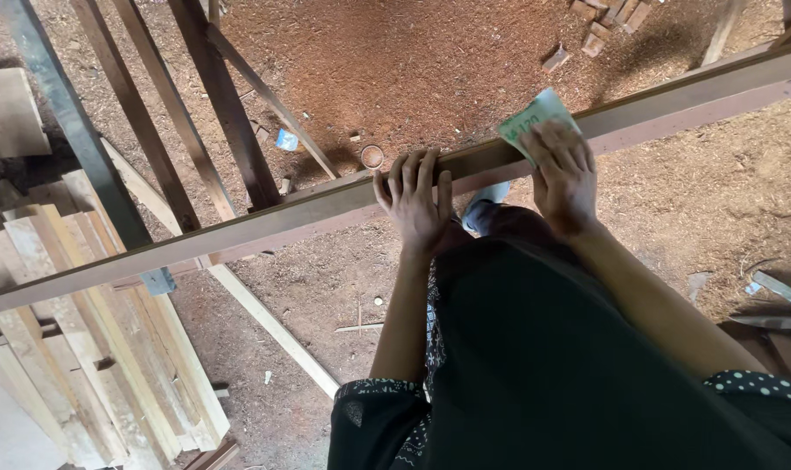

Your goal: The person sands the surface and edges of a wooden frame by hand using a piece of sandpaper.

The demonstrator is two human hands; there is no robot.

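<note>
Right hand [563, 174] atop sandpaper [535, 117] (left hand [415, 196] beside)

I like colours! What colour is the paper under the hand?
Light green sandpaper, pressed under the right hand; head view.
</note>
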